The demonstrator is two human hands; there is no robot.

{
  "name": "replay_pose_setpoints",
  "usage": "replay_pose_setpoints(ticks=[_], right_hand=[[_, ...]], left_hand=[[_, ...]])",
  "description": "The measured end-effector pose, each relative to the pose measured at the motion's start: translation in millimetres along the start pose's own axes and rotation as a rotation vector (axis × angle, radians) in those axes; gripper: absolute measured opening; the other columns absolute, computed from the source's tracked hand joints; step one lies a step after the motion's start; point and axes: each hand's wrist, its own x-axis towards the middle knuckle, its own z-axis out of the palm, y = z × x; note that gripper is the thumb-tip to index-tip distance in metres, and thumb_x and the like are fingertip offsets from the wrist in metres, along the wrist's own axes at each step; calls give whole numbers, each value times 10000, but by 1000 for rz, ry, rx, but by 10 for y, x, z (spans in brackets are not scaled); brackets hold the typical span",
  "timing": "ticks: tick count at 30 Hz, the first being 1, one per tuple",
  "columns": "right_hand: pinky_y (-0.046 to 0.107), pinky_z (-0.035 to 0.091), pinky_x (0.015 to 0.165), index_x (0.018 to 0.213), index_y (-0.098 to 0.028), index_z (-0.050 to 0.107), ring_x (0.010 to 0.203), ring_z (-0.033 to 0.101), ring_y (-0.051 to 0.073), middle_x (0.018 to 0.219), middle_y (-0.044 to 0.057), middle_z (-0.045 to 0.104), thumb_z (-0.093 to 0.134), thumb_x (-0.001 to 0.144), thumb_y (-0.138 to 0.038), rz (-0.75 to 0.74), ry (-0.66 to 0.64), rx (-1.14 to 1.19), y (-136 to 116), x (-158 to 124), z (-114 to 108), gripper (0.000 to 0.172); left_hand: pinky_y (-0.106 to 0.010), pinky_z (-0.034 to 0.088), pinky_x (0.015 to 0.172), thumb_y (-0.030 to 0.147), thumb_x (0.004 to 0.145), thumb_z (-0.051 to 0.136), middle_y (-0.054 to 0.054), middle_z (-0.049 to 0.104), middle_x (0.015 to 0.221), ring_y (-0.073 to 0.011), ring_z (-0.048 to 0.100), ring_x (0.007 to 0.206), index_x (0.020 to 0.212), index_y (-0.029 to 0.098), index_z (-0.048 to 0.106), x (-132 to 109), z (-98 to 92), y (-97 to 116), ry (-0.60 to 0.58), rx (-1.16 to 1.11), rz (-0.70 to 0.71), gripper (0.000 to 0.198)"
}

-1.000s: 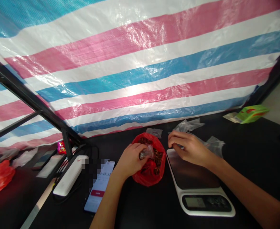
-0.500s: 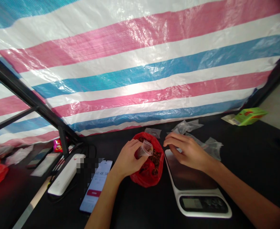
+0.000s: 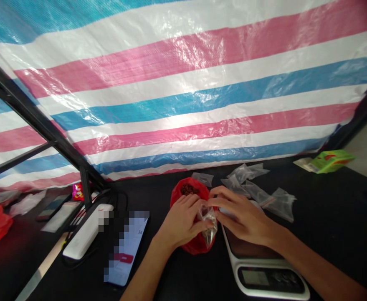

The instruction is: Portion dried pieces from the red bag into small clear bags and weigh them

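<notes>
My left hand (image 3: pixel 181 219) is closed on a small clear plastic bag (image 3: pixel 210 235), its thumb lying across the front. My right hand (image 3: pixel 244 215) meets the bag's upper edge from the other side, fingers curled with the tips on it. Both hands are over a red plastic bag (image 3: pixel 205 188) standing open on the black table. Small dark brown dried pieces (image 3: pixel 188 189) show at its far side; my left hand hides the rest. Below my right hand lies a white kitchen scale (image 3: pixel 249 246), its plate partly covered by that hand.
Several empty clear bags (image 3: pixel 258 192) lie behind the scale. A green packet (image 3: pixel 332 161) is at the far right. Left are a lit phone (image 3: pixel 128 246), a white power strip (image 3: pixel 87 230) with cables, and a black frame (image 3: pixel 84 179). A striped sheet (image 3: pixel 186 104) hangs behind.
My right hand has moved left from over the scale to the clear bag. The clear bag, upright in my left hand before, now hangs lower over the red bag's near right side.
</notes>
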Motion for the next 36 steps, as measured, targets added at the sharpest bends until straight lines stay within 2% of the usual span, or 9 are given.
replay_pose_setpoints(ticks=[3, 7, 11, 13, 16, 20, 22, 30, 36], right_hand=[[374, 469, 1018, 1044, -245, 654, 1151, 611, 239, 1191, 93, 625, 552, 1045, -272, 15, 38, 258, -30, 21, -65, 105], [330, 452, 804, 855, -214, 601, 876, 597, 212, 915, 37, 621, 560, 1038, -367, 124, -103, 535, 41, 12, -319, 242], [320, 406, 768, 831, -200, 639, 824, 579, 205, 838, 7, 635, 641, 926, -273, 279, -347, 458, 176, -25, -569, 120], [323, 404, 770, 815, -198, 647, 821, 586, 206, 832, 1, 649, 648, 851, -195, 325, -379, 390, 235, -38, -629, 36], [348, 433, 813, 850, -203, 669, 870, 621, 234, 887, 20, 687, 617, 813, -155, 330, -327, 358, 308, -57, -648, 80], [380, 456, 964, 1077, -215, 706, 1077, 643, 281, 1106, 59, 727, 569, 815, -101, 285, -245, 388, 391, -77, -619, 317], [391, 451, 997, 1104, -224, 707, 1119, 632, 283, 1141, 58, 718, 553, 805, -77, 269, -191, 366, 427, -81, -604, 366], [352, 462, 884, 967, -236, 702, 964, 645, 235, 995, 33, 690, 549, 820, -65, 181, 7, 293, 439, -73, -597, 273], [352, 479, 836, 977, -235, 706, 910, 647, 230, 959, 40, 697, 565, 902, -112, 154, 150, 251, 412, -74, -588, 202]], left_hand=[[-459, 489, 988, 680, 1022, 393, -120, 686, 1220, -298, 645, 1103, 1264, 206, 625, -9, -12, -16, -2, -46, 6, 580], [-462, 474, 1014, 529, 1078, 339, -118, 672, 1266, -291, 627, 1147, 1348, 215, 579, -33, -53, -49, 4, -50, -15, 479], [-447, 461, 1051, 346, 1078, 365, -98, 676, 1271, -266, 619, 1173, 1323, 222, 591, -39, -79, -64, -1, -44, -49, 356], [-440, 462, 1058, 312, 1072, 375, -89, 681, 1259, -258, 621, 1175, 1310, 226, 598, -35, -81, -62, -5, -51, -59, 338], [-433, 467, 1055, 295, 1073, 370, -83, 683, 1244, -251, 628, 1162, 1280, 228, 615, -28, -84, -58, -1, -57, -79, 328], [-416, 471, 1039, 298, 1083, 352, -80, 684, 1202, -243, 630, 1144, 1268, 233, 625, -27, -101, -82, 9, -62, -84, 336], [-407, 475, 1022, 303, 1088, 342, -79, 684, 1180, -240, 632, 1126, 1261, 232, 630, -30, -110, -102, 24, -62, -81, 343], [-376, 484, 976, 297, 1104, 328, -66, 706, 1116, -215, 660, 1068, 1136, 212, 684, -30, -76, -118, 40, -28, -44, 368], [-381, 486, 980, 295, 1104, 332, -51, 721, 1112, -216, 672, 1069, 1132, 234, 692, -35, -34, -115, 46, 2, -35, 366]])
